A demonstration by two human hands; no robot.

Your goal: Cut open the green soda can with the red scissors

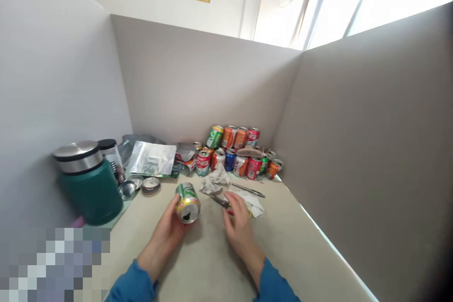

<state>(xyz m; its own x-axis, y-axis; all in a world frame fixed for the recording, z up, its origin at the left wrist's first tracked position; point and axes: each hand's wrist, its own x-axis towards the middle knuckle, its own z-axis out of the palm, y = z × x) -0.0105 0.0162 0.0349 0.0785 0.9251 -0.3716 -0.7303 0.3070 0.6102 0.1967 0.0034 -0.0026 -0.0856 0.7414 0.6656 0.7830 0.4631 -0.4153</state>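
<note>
My left hand (173, 224) is closed around a green and yellow drink can (187, 198), holding it tilted so its opened top faces me. To the right, my right hand (239, 224) is curled over a pair of scissors (220, 200) lying low at the table. Thumb and index finger sit on either side of the scissors near the pivot, and the hand hides much of the red and yellow handles. The blades point away to the left. Just beyond them lies crumpled white tissue (215, 180), and a flatter white tissue (255, 205) is beside my right hand.
A pen (248, 190) lies behind the right hand. Several drink cans (241, 164) are stacked at the back. On the left stand a green jar with a steel lid (90, 188), a silver pouch (153, 158) and cut can ends (151, 186). Grey partitions (212, 75) enclose the table.
</note>
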